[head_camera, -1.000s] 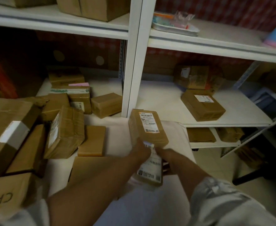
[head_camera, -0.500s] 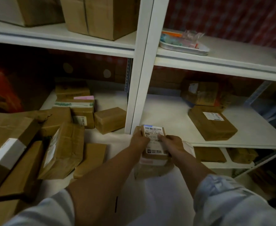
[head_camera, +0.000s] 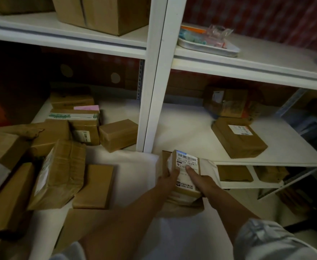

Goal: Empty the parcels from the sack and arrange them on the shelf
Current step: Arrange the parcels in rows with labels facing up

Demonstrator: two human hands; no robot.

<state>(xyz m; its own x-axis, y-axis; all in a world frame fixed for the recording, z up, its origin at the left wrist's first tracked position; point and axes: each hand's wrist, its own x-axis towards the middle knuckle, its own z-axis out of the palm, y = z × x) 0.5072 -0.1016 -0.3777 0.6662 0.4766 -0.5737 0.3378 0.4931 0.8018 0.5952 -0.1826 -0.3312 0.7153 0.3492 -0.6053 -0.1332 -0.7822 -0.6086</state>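
Observation:
Both my hands hold a small stack of brown parcels at the front of the white shelf, just right of the upright post. The top parcel carries a white barcode label. My left hand grips the stack's left side. My right hand lies on top, index finger stretched across the label, the other fingers around the right edge. A second brown parcel shows beneath it. The sack is not clearly visible.
Several brown parcels lie heaped on the left shelf bay and on the white surface in front. The right bay holds a flat labelled parcel and a box behind it. A white tray sits on the upper shelf, large cartons upper left.
The stack has moved forward and up from near my body to the shelf's front edge. The larger parcel that stood upright now lies under the labelled one.

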